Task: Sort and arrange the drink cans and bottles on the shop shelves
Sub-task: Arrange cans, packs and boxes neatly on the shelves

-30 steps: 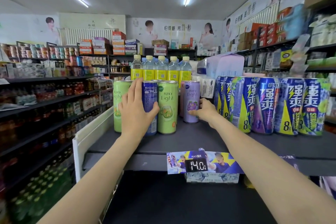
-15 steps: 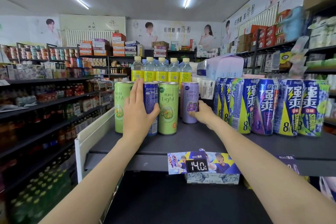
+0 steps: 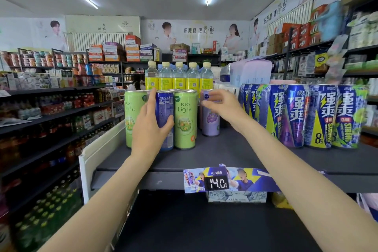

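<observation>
On the dark top shelf [image 3: 235, 153] a blue RIO can [image 3: 164, 106] stands between two green RIO Light cans, one to its left [image 3: 133, 116] and one to its right [image 3: 185, 120]. My left hand [image 3: 151, 127] wraps the blue can from the front, thumb on its right side and fingers up its left. A purple grape can [image 3: 210, 122] stands just right of the group. My right hand [image 3: 223, 104] holds its upper part, fingers across the front near the rim.
Several tall blue-and-yellow cans [image 3: 319, 116] line the shelf's right side. Yellow-labelled water bottles [image 3: 180, 82] stand behind the green cans. A price tag reading 14.0 [image 3: 216, 183] hangs on the shelf's front edge. A white end panel [image 3: 98, 149] bounds the shelf's left.
My right hand has risen from the base of the purple can to its top. My left hand has stayed on the blue can.
</observation>
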`<state>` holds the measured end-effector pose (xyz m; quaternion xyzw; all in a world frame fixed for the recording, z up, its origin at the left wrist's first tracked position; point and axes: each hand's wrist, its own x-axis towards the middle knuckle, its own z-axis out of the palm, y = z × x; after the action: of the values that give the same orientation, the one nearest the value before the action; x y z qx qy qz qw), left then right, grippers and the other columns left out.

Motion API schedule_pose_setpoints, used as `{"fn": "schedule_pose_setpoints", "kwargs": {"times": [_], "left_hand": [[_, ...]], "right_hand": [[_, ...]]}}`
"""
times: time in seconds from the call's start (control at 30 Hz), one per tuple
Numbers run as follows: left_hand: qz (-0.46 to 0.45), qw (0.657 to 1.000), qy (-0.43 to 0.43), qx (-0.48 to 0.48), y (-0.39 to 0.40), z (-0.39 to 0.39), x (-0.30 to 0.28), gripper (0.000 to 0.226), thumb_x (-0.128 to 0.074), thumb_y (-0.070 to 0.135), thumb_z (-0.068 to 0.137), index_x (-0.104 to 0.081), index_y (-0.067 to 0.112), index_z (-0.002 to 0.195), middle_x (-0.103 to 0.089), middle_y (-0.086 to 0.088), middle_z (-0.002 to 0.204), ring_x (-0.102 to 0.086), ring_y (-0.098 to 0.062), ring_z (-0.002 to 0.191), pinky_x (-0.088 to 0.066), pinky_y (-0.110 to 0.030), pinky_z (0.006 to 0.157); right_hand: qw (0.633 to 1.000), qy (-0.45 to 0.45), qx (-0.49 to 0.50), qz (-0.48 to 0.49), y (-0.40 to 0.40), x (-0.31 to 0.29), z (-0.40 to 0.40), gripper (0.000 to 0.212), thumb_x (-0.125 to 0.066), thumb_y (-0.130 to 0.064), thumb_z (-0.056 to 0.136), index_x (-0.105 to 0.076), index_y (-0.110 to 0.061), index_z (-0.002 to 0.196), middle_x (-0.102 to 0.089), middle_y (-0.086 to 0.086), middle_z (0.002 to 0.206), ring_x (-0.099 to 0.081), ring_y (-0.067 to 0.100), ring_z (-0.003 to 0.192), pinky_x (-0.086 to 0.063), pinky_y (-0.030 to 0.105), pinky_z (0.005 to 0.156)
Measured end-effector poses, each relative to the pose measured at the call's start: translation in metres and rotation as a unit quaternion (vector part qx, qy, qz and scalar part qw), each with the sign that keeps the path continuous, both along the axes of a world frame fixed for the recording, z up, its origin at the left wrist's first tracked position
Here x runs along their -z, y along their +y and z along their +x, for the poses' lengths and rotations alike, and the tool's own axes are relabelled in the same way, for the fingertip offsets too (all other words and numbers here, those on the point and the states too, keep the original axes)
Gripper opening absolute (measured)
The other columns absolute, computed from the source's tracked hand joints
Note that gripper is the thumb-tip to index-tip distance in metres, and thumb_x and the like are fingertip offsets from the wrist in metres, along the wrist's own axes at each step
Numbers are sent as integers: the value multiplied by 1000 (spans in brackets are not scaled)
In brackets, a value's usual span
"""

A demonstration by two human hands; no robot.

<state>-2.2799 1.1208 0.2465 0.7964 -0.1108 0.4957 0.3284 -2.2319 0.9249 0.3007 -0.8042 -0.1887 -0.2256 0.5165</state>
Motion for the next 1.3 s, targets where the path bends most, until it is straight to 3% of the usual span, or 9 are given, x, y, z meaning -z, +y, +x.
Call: {"fn": "schedule_pose_setpoints", "kwargs": {"times": [0.1,0.3,0.43,0.5,0.63,0.87,0.97,1.13,1.3], "left_hand": [[-3,1000,12,-15,0,-1,1,80,-61,29,87,-9,31,148,-43,-3,141,-50,-26,116,-43,-36,82],[-13,999,51,9,4,-1,2,91,-69,30,80,-7,35,147,-62,-21,108,-60,-34,86,-40,-29,63],[-41,991,76,106,12,-7,-8,88,-74,23,77,-18,33,144,-52,6,124,-58,-15,97,-45,-21,74],[-31,988,88,122,14,-15,-13,83,-76,20,75,-24,28,139,-50,9,120,-55,-2,88,-42,-8,68],[-54,981,89,162,9,-32,-20,78,-78,17,71,-28,23,131,-58,6,103,-56,1,85,-49,-19,71],[-27,973,98,208,-66,-29,-25,75,-80,17,70,-28,21,124,-48,25,86,-54,16,65,-45,-5,56],[-30,965,107,239,-89,-14,-24,77,-80,13,69,-29,20,126,-50,23,91,-54,9,74,-50,-16,68],[-27,913,215,345,-87,2,-33,78,-74,6,75,-24,26,131,-60,-5,117,-62,-14,99,-53,-38,88],[153,967,143,145,-63,-12,-48,72,-66,20,84,-26,23,144,-54,-5,130,-61,-25,104,-49,-37,91]], "right_hand": [[988,79,-95,-87,17,7,-11,58,-74,-17,78,-47,-5,128,-58,6,115,-56,17,101,-49,31,87],[987,87,-73,-116,30,21,-2,93,-84,-33,65,-34,-11,139,-47,9,137,-50,25,122,-45,49,98],[991,70,-82,-83,24,14,-14,79,-81,-25,70,-37,-9,134,-53,6,127,-54,22,115,-46,41,98],[991,61,-93,-70,17,13,-27,77,-80,-24,72,-37,-10,135,-51,3,121,-55,19,112,-46,34,95],[989,57,-112,-74,-2,18,-50,67,-78,-23,73,-44,-18,131,-52,0,121,-58,16,107,-48,34,93],[964,138,-155,-168,-49,28,-74,45,-67,-2,82,-49,-15,121,-57,-1,108,-59,15,97,-50,22,82],[970,162,-153,-103,-67,33,-71,39,-61,7,84,-51,-10,118,-59,3,109,-59,15,97,-50,17,80],[946,227,-219,80,-69,36,-56,51,-54,13,85,-43,-18,124,-60,-1,114,-61,11,100,-52,23,84],[964,206,-168,-1,-48,39,-40,66,-72,-1,77,-41,-23,131,-55,-2,126,-54,14,113,-44,34,96]]}}
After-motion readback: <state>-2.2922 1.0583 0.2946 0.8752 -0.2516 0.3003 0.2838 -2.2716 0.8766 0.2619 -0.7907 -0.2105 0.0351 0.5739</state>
